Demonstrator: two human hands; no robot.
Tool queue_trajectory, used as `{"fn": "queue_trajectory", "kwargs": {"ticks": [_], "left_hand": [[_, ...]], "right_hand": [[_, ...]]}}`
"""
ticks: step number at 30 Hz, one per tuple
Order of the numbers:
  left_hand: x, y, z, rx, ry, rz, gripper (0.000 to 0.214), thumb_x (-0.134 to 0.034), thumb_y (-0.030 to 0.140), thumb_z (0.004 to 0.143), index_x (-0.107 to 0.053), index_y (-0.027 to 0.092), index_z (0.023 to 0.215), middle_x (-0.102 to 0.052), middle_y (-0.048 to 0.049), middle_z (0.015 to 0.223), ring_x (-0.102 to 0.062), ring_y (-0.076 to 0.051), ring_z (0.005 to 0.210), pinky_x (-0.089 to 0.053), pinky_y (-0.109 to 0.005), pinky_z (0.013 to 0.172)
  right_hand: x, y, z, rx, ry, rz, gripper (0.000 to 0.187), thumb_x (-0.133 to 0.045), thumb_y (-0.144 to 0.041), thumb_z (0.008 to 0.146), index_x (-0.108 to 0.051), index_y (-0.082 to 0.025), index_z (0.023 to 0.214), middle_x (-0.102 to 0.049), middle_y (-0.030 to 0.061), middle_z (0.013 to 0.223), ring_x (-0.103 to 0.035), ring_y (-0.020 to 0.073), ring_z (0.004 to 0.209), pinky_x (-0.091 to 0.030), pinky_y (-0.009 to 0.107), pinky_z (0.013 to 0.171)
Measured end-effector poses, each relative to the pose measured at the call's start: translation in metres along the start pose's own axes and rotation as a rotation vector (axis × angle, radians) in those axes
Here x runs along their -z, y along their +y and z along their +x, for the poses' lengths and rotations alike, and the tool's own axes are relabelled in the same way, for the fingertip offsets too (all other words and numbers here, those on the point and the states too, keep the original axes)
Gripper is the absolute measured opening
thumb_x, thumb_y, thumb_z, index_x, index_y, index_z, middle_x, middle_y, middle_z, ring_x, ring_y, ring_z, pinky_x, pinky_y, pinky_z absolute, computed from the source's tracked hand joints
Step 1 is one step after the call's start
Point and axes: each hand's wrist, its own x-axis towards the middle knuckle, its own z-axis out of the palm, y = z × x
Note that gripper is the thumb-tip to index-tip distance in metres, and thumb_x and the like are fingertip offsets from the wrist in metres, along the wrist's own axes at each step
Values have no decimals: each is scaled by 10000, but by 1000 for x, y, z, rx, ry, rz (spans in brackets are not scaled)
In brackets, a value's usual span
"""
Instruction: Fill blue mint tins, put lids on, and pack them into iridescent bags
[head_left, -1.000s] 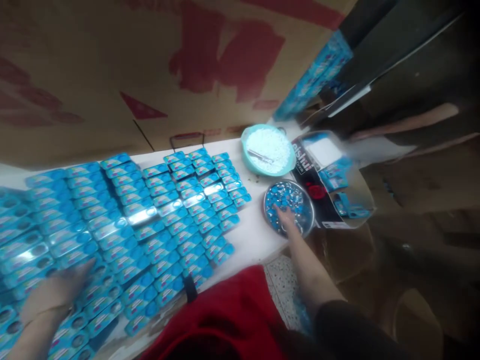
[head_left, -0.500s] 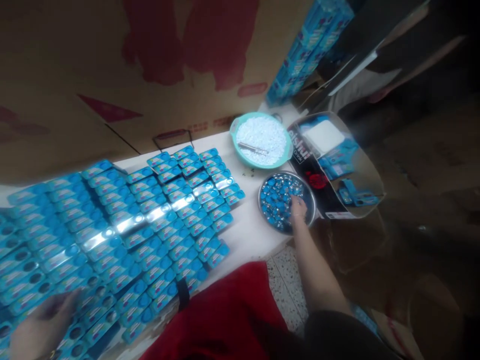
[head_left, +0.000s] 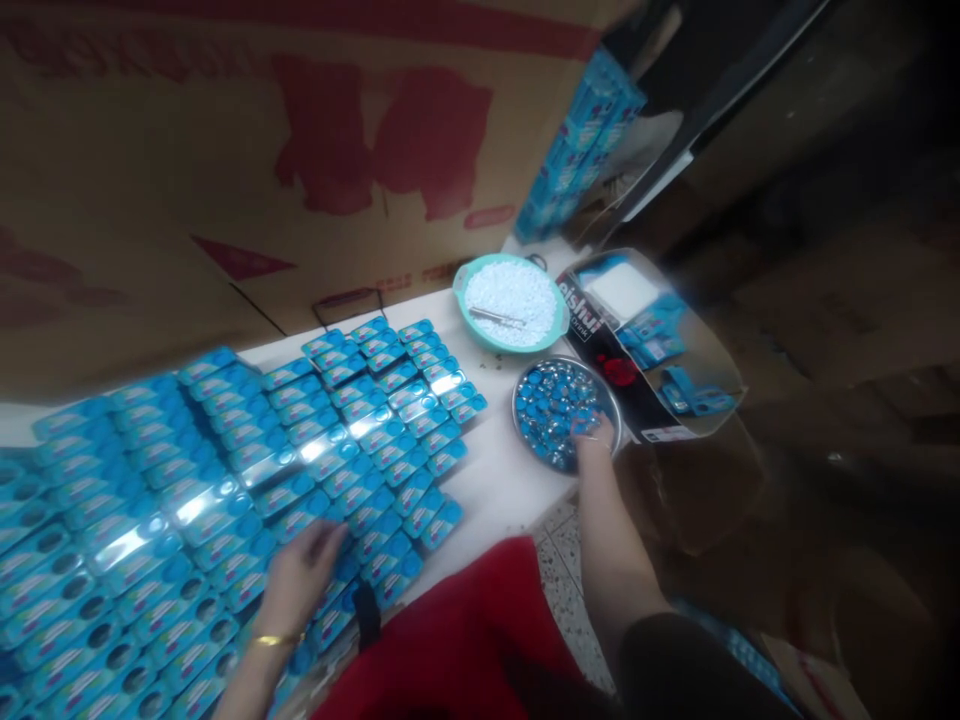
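Observation:
My right hand reaches into a round metal bowl of small blue and silver round pieces. Its fingers are bunched together among the pieces, and whatever they grip is too small to make out. My left hand, with a gold bracelet at the wrist, is above rows of flat blue packs on the white table. The fingers of this hand curl in toward the thumb; I cannot make out what is between them. Several packs at lower left show dark round holes, while others have blue round spots at that end.
A turquoise basin of white pellets, with a metal tool on them, stands behind the bowl. Right of it is an open carton holding blue packs. Stacked blue boxes rise behind. A large cardboard box walls the back.
My left hand has moved right across the packs, from the lower left toward the middle. My right hand stays in the bowl, shifted slightly. The whole view has tilted a little.

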Motion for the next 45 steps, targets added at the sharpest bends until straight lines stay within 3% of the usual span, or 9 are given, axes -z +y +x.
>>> {"fn": "queue_trajectory", "kwargs": {"ticks": [5,11,16,21,27,31,35,39,45], "left_hand": [[-38,38,-6,-208,-94,-175,288,-561,497,786,-660,234,850,-693,-26,791,-624,-193,685,-501,-308,678],[-34,73,-8,-473,39,-312,371,-581,368,853,-588,235,1199,-643,-77,1017,-604,-181,834,-504,-330,810],[-1,30,-11,-268,316,-392,233,-586,298,852,-626,202,1061,-618,-74,982,-582,-160,782,-497,-319,774],[15,-39,-40,-103,403,-501,101,-554,179,820,-612,179,902,-620,-47,898,-586,-158,806,-487,-299,766],[2,-70,-69,47,571,-525,228,-554,209,830,-599,199,1054,-587,-67,994,-571,-162,839,-501,-308,773],[-2,-82,-75,-4,656,-476,133,-558,250,834,-633,198,931,-569,-68,981,-567,-174,920,-486,-307,830],[15,-117,-63,62,583,-524,143,-521,290,854,-591,187,923,-614,-40,868,-603,-152,809,-489,-273,755],[47,-149,-35,297,551,-291,110,-550,255,815,-564,171,884,-616,-24,756,-596,-143,690,-463,-250,681],[87,-148,1,466,150,268,228,-624,379,768,-655,153,775,-698,-141,867,-647,-255,854,-441,-293,702]], "right_hand": [[-34,2,-50,-193,-152,142,170,-534,-350,804,-448,-211,754,-521,3,691,-559,112,581,-379,149,361],[-122,38,-179,-511,-779,183,152,-620,-335,788,-565,-207,849,-569,23,748,-554,110,598,-323,127,313],[-180,69,-313,-556,-1067,-139,305,-732,-376,705,-591,-220,926,-548,-27,684,-517,94,522,-294,133,312],[-195,120,-396,-466,-1130,-406,398,-740,-509,649,-570,-222,867,-513,-61,613,-427,73,436,-306,168,327],[-190,158,-430,-428,-1101,-534,403,-729,-549,627,-571,-227,812,-524,-51,599,-419,93,451,-301,203,345],[-186,165,-435,-563,-1092,-532,392,-719,-546,654,-551,-217,784,-520,-47,590,-416,86,438,-288,200,341],[-182,163,-426,-823,-1186,-434,327,-700,-448,698,-568,-211,881,-545,-40,655,-480,86,458,-261,170,325],[-180,157,-411,-877,-1314,-428,334,-696,-422,736,-571,-214,967,-574,-32,726,-511,82,493,-246,147,317],[-178,159,-407,-823,-1352,-529,418,-662,-570,757,-584,-190,911,-561,-33,681,-478,69,445,-265,151,310]]}}
